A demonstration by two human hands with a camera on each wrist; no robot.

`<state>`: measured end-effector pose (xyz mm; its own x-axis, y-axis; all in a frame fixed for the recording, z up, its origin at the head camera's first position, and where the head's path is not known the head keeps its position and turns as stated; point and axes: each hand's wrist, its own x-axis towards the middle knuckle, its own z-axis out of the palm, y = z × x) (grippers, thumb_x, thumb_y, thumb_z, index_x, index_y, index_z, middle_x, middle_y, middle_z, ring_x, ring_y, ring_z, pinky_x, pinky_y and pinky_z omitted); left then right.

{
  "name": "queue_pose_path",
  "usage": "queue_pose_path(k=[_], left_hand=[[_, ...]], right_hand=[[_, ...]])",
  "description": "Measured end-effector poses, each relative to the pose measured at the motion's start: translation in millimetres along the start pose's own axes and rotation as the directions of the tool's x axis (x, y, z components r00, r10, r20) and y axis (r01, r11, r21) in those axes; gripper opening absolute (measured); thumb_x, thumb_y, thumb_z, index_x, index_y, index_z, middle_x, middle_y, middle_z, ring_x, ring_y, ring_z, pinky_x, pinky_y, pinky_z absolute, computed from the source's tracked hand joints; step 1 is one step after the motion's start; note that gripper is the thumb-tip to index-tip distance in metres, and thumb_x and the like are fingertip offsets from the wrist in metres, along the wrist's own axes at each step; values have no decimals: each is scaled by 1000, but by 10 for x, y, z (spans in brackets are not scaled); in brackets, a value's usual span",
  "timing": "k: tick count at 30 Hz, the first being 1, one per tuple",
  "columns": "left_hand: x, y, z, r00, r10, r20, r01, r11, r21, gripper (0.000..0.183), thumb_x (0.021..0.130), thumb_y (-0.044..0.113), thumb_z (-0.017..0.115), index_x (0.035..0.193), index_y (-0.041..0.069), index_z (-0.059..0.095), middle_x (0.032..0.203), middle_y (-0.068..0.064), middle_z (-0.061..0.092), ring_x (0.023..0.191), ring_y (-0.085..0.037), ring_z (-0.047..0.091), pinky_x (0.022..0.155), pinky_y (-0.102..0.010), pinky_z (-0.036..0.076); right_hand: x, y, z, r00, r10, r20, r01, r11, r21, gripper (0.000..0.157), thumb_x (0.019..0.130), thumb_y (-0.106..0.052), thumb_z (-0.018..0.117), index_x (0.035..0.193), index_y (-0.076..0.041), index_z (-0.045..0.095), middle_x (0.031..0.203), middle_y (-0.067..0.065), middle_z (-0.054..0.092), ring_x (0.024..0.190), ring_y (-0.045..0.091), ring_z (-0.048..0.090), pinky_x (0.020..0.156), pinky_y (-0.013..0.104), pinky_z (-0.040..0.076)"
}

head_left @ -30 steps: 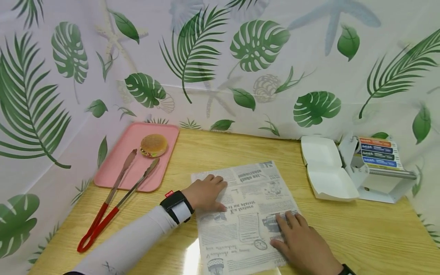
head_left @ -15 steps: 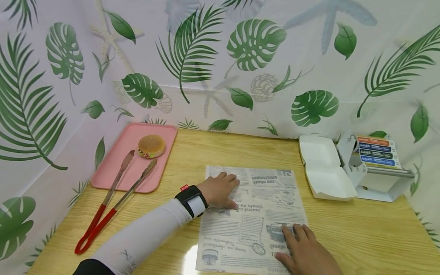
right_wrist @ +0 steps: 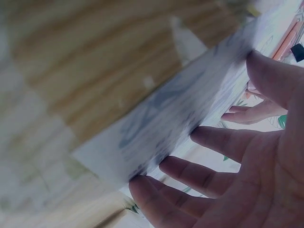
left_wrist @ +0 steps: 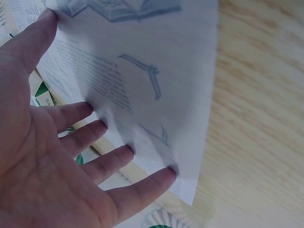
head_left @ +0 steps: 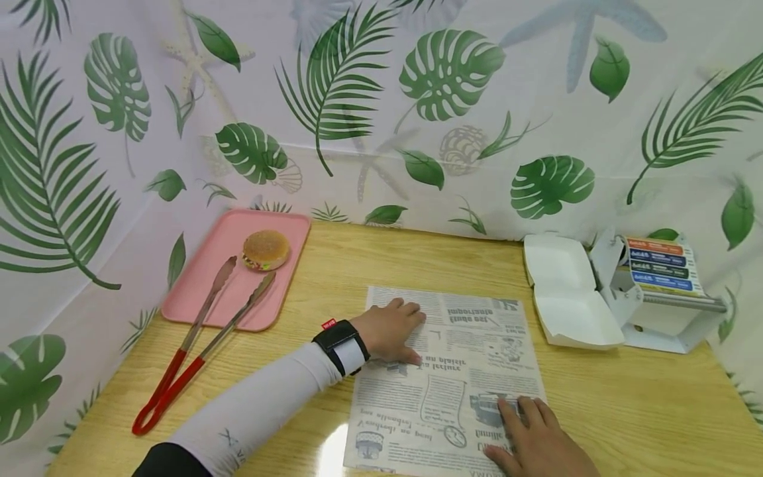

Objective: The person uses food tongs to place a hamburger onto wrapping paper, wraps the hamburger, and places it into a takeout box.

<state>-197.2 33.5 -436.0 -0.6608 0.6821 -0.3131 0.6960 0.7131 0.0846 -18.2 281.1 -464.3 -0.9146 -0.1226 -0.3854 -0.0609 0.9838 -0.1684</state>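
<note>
A square sheet of newsprint-patterned wrapping paper lies flat on the wooden table. On its upper left part rests my left hand, fingers spread; the left wrist view shows the fingertips touching the paper near one edge. My right hand is at the lower right edge of the sheet. Its fingers are stretched out, and in the right wrist view the fingertips press on the paper's margin. Neither hand grips anything.
A pink tray at the left holds a burger, with red-handled tongs lying partly on it. At the right stand an open white takeout box and a metal dispenser with coloured labels. Leaf-patterned cloth borders the table.
The paper has shifted right and turned so its edges lie straighter. Both hands have moved along with it to the right, the right hand also a little nearer.
</note>
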Motion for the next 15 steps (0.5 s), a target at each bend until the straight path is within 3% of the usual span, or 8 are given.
queue_pose_path(k=[9, 15], left_hand=[[14, -75, 34, 1000, 19, -4, -19, 1000, -25, 88, 92, 64, 63, 161, 20, 33, 167, 2, 29, 153, -25, 28, 113, -50, 43], [-104, -263, 39, 998, 8, -57, -11, 999, -48, 87, 93, 62, 63, 161, 16, 33, 168, -2, 28, 153, -27, 29, 115, -44, 41]], right_hand=[[28, 14, 8, 999, 17, 41, -17, 1000, 9, 93, 90, -75, 54, 147, -1, 50, 141, 27, 48, 130, 57, 43, 99, 67, 44], [36, 4, -12, 999, 5, 39, -5, 1000, -4, 90, 92, -72, 55, 147, -1, 51, 139, 25, 49, 129, 55, 46, 98, 65, 47]])
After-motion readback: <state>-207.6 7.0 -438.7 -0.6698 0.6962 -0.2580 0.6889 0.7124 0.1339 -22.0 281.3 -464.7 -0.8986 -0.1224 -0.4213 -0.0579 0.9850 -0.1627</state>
